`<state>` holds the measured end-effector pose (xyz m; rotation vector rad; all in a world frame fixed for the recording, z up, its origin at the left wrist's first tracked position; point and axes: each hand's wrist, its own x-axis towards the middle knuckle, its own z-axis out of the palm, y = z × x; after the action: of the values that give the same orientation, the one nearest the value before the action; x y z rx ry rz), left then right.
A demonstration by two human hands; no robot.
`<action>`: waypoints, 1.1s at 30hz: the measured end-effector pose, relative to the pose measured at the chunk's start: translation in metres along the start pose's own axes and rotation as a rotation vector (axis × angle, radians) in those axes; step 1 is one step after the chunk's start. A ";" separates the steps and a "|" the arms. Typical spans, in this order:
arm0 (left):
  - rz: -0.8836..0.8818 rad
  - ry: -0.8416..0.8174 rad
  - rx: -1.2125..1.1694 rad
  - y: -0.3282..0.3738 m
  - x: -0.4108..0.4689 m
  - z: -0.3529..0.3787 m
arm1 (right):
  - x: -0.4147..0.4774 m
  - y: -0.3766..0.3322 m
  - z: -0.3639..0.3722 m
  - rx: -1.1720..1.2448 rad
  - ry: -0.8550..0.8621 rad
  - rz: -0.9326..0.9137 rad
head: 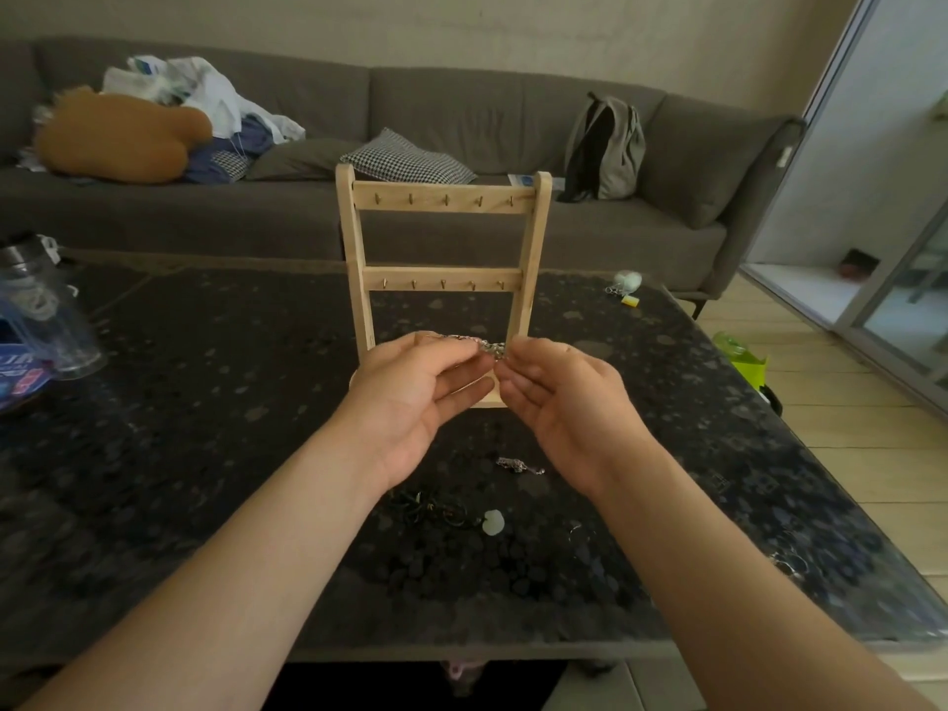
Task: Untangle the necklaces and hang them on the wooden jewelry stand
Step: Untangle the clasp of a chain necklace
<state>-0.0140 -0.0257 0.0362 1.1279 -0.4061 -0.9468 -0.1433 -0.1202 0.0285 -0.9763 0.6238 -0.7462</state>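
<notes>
From the head camera, the left hand (415,397) and right hand (559,402) are raised close together in front of the wooden stand (441,259). Each pinches a bunched silver chain (482,347) at the fingertips. The chain looks light, limp and easily snagged — best held by single strands beside the knot. A black cord tangle (431,510) lies toward the near edge of the worktop (205,402).

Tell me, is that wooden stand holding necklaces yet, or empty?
Empty. Both hook rows on the wooden stand are bare; the left hand and right hand pinch the silver chain.
</notes>
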 end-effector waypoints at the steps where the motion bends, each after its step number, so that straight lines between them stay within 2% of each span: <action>1: 0.007 0.003 0.016 0.000 0.000 0.000 | 0.000 0.000 -0.001 -0.028 -0.002 -0.010; 4: 0.016 0.005 0.027 0.001 0.002 -0.005 | 0.000 -0.001 -0.005 -0.103 -0.016 -0.039; 9: 0.015 -0.031 0.081 0.002 -0.001 -0.005 | 0.001 0.000 -0.007 -0.365 0.012 -0.127; 14: 0.085 0.005 0.221 -0.002 -0.001 -0.006 | 0.001 0.006 -0.005 -0.669 0.058 -0.247; 23: 0.281 0.027 0.550 -0.004 -0.002 -0.009 | 0.002 0.010 -0.006 -0.883 0.064 -0.375; 27: 0.292 -0.019 0.603 -0.003 -0.002 -0.011 | 0.004 0.009 -0.006 -0.902 0.033 -0.347; 33: 0.267 0.019 0.612 -0.004 0.002 -0.014 | 0.004 0.011 -0.004 -0.876 0.027 -0.307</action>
<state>-0.0046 -0.0197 0.0265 1.5834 -0.8456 -0.5841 -0.1406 -0.1215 0.0169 -1.9001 0.8576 -0.7589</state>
